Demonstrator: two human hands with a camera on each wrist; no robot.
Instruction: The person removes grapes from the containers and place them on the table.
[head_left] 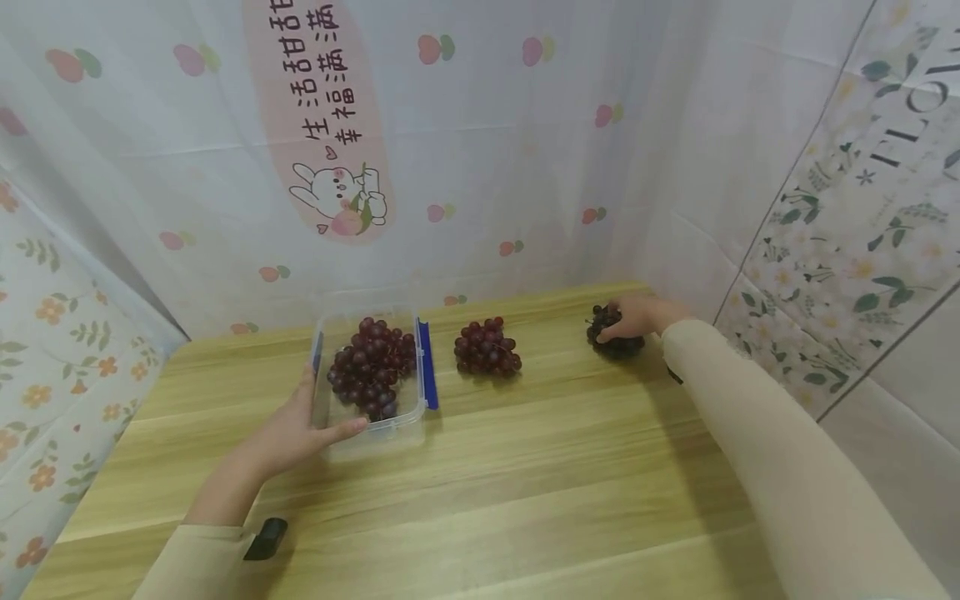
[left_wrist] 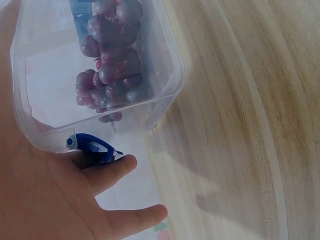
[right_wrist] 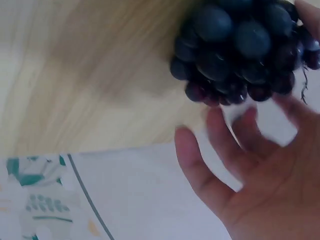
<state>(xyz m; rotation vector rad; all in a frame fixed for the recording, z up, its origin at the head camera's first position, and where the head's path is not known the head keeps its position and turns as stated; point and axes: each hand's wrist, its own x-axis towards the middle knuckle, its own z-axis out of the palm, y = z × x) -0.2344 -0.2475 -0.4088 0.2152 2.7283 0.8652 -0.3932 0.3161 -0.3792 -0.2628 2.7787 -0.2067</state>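
Note:
My left hand (head_left: 291,429) rests against the near left corner of a clear plastic container (head_left: 397,427), its thumb along the front rim. In the left wrist view its fingers (left_wrist: 112,175) stretch out fairly straight past a blue latch flap (left_wrist: 92,145). Inside the container lies a bunch of red grapes (head_left: 371,367). At the far right, my right hand (head_left: 633,318) grips a bunch of dark grapes (head_left: 618,346), thumb on one side and fingers round the other. In the right wrist view, a thin stem hangs from these dark grapes (right_wrist: 235,55).
Between container and right hand, another bunch of red grapes (head_left: 487,348) lies on the wooden table (head_left: 510,483). A blue flap (head_left: 427,367) stands out from the container's right side. Printed curtains (head_left: 480,167) hang close behind the table and along both sides.

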